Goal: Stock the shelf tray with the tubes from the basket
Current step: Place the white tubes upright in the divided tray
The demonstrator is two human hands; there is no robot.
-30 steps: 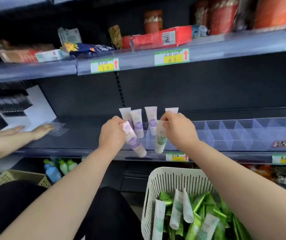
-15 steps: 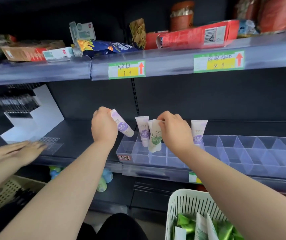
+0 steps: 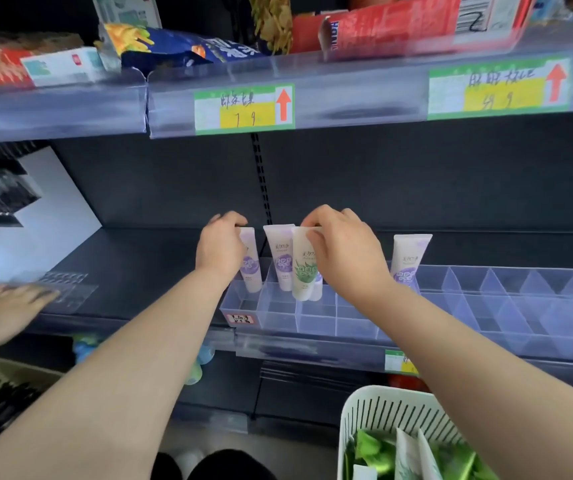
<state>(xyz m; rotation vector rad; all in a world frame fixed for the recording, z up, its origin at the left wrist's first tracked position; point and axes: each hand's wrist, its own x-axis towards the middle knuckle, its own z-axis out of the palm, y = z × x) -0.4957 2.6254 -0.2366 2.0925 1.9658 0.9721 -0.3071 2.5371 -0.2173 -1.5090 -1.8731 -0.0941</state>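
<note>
The shelf tray (image 3: 316,323) is clear, glossy plastic with thin see-through dividers. The purple-label tube (image 3: 253,268) and the green-label tube (image 3: 304,271) are smooth plastic with a soft sheen. The basket (image 3: 389,414) is white slotted plastic. The shelf (image 3: 146,258) looks like dark matt metal, its edge strip (image 3: 357,95) clear shiny plastic over paper price labels (image 3: 243,109). The crisp bag (image 3: 174,46) above is glossy.

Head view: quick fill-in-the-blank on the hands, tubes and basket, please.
1. The right hand pinches the front tube, whose label is ____.
2. The left hand holds the leftmost tube, whose label is ____.
3. The basket below the shelf tray is ____ in colour.
Missing words: green; purple; white.
</note>
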